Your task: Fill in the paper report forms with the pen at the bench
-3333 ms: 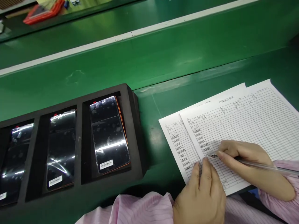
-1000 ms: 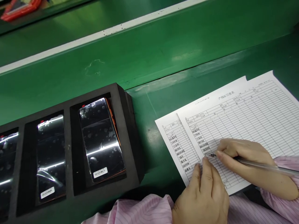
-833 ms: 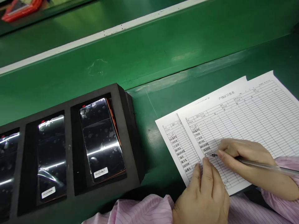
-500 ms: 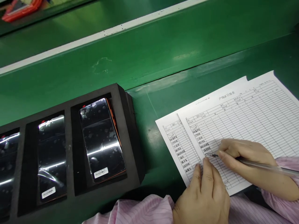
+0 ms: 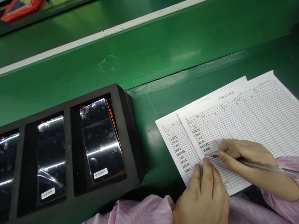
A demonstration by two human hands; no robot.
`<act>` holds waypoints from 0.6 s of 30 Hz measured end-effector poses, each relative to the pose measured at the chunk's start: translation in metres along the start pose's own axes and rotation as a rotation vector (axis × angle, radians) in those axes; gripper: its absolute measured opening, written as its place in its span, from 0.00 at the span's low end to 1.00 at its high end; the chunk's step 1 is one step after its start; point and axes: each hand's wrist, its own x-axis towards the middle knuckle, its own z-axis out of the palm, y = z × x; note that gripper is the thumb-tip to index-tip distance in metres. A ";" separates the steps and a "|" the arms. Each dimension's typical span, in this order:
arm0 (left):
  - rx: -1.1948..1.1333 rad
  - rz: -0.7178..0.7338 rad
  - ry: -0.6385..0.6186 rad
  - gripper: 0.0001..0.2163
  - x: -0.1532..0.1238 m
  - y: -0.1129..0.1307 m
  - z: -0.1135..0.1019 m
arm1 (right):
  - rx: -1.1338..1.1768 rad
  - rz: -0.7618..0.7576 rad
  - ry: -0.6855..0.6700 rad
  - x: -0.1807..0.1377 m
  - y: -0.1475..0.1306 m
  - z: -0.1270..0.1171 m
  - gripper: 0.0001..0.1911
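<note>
Two printed forms lie overlapping on the green bench; handwriting fills part of the left column on each. Across the lower edge of the upper form (image 5: 243, 121), my left hand (image 5: 203, 196) rests flat with its fingers stretched out, holding nothing. Part of the lower form (image 5: 171, 132) shows to its left. My right hand (image 5: 245, 155) is closed round a clear-barrelled pen (image 5: 257, 165). The pen's tip meets the left column of the upper form, just above my left fingertips.
A black foam tray (image 5: 129, 130) stands to the left, holding phones with film and white labels, such as the rightmost phone (image 5: 101, 140). Behind runs a green ledge with a pale strip (image 5: 98, 35). A red object (image 5: 21, 11) sits at the far upper left.
Both hands and the pen stay almost in the same place, the pen tip still on the same part of the form. The view has shifted very slightly.
</note>
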 end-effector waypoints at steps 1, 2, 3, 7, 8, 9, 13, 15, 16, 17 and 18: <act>0.001 0.004 -0.002 0.19 0.000 0.000 0.000 | -0.001 0.004 -0.006 0.000 0.000 0.000 0.15; 0.005 0.007 0.000 0.19 0.000 -0.001 0.000 | 0.000 0.007 -0.008 -0.001 0.000 0.000 0.15; 0.006 0.006 -0.001 0.18 0.000 -0.001 0.000 | 0.004 0.006 -0.008 -0.001 0.000 0.000 0.15; -0.002 0.017 0.000 0.17 0.001 -0.003 0.000 | 0.012 -0.020 -0.002 0.001 -0.001 -0.001 0.15; -0.001 0.025 -0.003 0.17 0.001 -0.003 0.000 | 0.008 -0.029 -0.002 0.002 -0.002 -0.001 0.15; 0.003 0.031 -0.007 0.17 0.000 -0.003 0.000 | 0.001 -0.032 -0.006 0.003 -0.002 -0.002 0.15; 0.010 0.023 -0.006 0.17 0.000 -0.002 0.000 | -0.007 -0.045 0.005 0.004 -0.001 -0.001 0.15; 0.002 0.022 -0.008 0.17 0.000 -0.002 0.000 | -0.003 -0.051 0.019 0.003 0.000 0.000 0.15; 0.000 0.021 -0.008 0.17 0.000 -0.002 0.000 | -0.002 -0.052 0.021 0.002 0.000 0.001 0.15; -0.001 0.022 -0.004 0.17 0.001 -0.002 0.000 | -0.002 -0.051 0.018 0.001 0.001 0.001 0.15; 0.000 0.021 -0.001 0.17 0.001 -0.002 0.000 | -0.002 -0.053 0.015 0.000 0.002 0.001 0.15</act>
